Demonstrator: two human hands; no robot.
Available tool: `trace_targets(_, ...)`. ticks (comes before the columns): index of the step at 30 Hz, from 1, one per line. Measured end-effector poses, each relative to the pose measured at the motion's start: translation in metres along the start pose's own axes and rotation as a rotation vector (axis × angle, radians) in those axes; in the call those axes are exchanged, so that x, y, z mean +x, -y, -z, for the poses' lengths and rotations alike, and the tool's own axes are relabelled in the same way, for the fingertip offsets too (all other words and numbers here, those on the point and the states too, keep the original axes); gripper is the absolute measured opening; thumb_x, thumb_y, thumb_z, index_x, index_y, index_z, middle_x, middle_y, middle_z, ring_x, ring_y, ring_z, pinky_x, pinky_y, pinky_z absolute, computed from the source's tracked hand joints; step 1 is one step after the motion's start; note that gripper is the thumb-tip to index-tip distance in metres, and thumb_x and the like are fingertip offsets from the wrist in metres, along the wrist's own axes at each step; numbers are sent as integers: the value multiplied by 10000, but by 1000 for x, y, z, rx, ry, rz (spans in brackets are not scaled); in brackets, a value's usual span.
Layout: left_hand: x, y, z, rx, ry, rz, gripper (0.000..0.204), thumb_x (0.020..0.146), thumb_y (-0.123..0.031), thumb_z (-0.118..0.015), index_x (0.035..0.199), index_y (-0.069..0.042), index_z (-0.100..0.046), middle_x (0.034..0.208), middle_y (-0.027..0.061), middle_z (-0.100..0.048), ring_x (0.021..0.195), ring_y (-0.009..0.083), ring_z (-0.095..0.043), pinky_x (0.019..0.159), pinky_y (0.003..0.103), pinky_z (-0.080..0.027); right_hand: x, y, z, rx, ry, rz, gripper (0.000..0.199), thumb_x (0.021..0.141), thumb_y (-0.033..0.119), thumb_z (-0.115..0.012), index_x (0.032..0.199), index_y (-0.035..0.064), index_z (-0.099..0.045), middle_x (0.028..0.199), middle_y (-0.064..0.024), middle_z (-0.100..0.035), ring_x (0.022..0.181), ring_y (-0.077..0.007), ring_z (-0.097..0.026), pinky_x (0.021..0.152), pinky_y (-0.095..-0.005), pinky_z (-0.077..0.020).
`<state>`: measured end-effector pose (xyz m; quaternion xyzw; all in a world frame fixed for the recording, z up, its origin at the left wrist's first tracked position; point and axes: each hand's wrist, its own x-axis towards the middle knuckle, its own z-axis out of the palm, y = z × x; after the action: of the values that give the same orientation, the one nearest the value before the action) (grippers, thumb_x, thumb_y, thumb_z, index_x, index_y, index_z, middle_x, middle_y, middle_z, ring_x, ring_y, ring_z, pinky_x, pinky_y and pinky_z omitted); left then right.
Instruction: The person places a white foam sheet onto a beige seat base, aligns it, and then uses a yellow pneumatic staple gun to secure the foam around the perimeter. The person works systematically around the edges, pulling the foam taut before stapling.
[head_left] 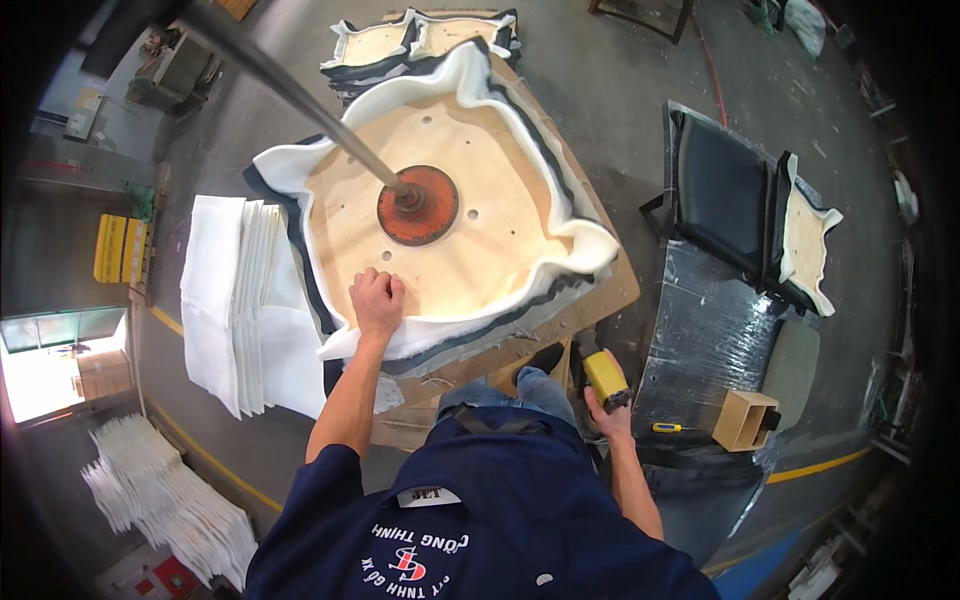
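Observation:
A pale plywood seat panel (440,140) lies in front of me, ringed by turned-up white padding (400,95) with dark material outside it. A metal rod (340,135) ends in a round orange press disc (428,212) that rests on the panel. My left hand (378,302) is closed over the near left part of the panel, just inside the padding. Whether its curled fingers hold anything is hidden. Low at my right side, away from the panel, my right hand (612,415) grips a yellow and black hand tool (605,378).
White padding sheets (225,300) hang in a stack at left; more sheets (165,495) are piled lower left. At right, a plastic-covered table (690,340) bears black cushions (725,185), a small wooden box (740,420) and a yellow-handled screwdriver (667,428). Further panels (455,38) stand beyond.

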<state>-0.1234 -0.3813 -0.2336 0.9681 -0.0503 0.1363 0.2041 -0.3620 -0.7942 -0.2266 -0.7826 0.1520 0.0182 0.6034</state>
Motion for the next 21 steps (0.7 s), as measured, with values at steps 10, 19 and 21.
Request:
trace_targets(10, 19, 39, 15, -59, 76, -122, 204, 852, -235, -682, 718, -91, -629, 805, 90, -573, 838, 313, -551, 752, 471, -413, 23, 58, -49, -142, 186, 187, 769, 810, 16, -733, 1529, 56, -463, 1186, -146, -712, 1056, -217, -698, 949, -320, -521)
trace_targets(19, -52, -113, 65, 13, 352, -388, 986, 748, -520, -809, 1542, -74, -429, 1326, 154, -576, 1250, 302, -534, 1070, 534, -376, -3, 76, -80, -66, 88, 89, 734, 842, 23, -731, 1526, 41, -465, 1170, -134, -719, 1028, -182, -687, 948, -309, -517)
trace_targets(21, -62, -117, 47, -3, 277, -354, 790, 758, -397, -830, 1413, -69, -534, 1289, 105, -594, 1193, 283, -560, 998, 515, -395, -7, 82, -87, -55, 48, 108, 740, 842, 23, -736, 1529, 43, -461, 1171, -131, -719, 1024, -180, -687, 945, -309, -518)
